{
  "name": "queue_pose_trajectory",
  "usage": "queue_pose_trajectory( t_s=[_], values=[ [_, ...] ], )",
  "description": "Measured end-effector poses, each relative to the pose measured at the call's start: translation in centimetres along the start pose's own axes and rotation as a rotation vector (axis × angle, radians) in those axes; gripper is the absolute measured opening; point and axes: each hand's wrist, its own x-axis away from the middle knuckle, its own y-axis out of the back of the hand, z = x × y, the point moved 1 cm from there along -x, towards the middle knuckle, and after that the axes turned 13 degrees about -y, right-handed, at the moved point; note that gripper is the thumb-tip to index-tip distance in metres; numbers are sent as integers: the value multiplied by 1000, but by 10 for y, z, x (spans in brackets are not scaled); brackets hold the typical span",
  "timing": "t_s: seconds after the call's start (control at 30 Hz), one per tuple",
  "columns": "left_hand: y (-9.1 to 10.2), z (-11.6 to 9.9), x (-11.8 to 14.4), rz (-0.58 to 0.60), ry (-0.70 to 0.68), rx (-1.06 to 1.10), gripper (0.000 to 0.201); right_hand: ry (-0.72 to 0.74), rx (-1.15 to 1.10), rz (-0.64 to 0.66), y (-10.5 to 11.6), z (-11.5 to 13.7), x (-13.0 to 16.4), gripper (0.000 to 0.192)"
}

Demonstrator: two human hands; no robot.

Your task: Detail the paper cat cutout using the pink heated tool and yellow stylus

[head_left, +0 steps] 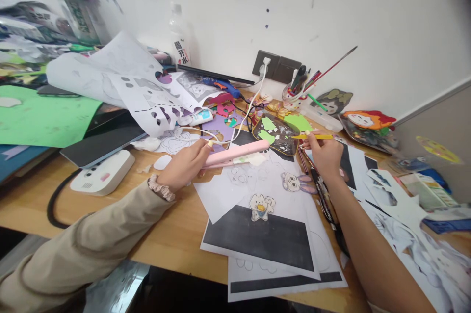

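Note:
My left hand (pixel 187 163) is closed around one end of a long pink hair straightener (pixel 239 152), which lies low over the papers and points right. A white cord runs from the wall socket toward that hand. My right hand (pixel 324 153) pinches a slim yellow pen-like tool (pixel 322 137) near the edge of a dark tray (pixel 281 143) with green and white scraps. Between my hands lie white sheets (pixel 217 197), a rabbit-head cutout (pixel 292 181) and a small white dog cutout (pixel 260 206), the dog resting on a sheet with a black block (pixel 265 234).
A white rounded device (pixel 106 175) stands at left beside green paper (pixel 44 117) and a large cut-up sheet (pixel 99 70). Behind are a plastic bottle (pixel 178 38), a blue glue gun (pixel 224 86) and a pen cup (pixel 292 94). Paper scraps (pixel 397 200) cover the right side.

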Motion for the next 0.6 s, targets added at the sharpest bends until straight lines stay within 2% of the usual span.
queue_pose_trajectory(
  t_s=[0.23, 0.6],
  values=[
    [0, 0, 0, 1, -7, -8, 36, -4, 11, 1, -10, -9, -2, 34],
    [0, -1, 0, -3, 12, 5, 38, 39, 76, -22, -6, -4, -2, 31]
  ],
)
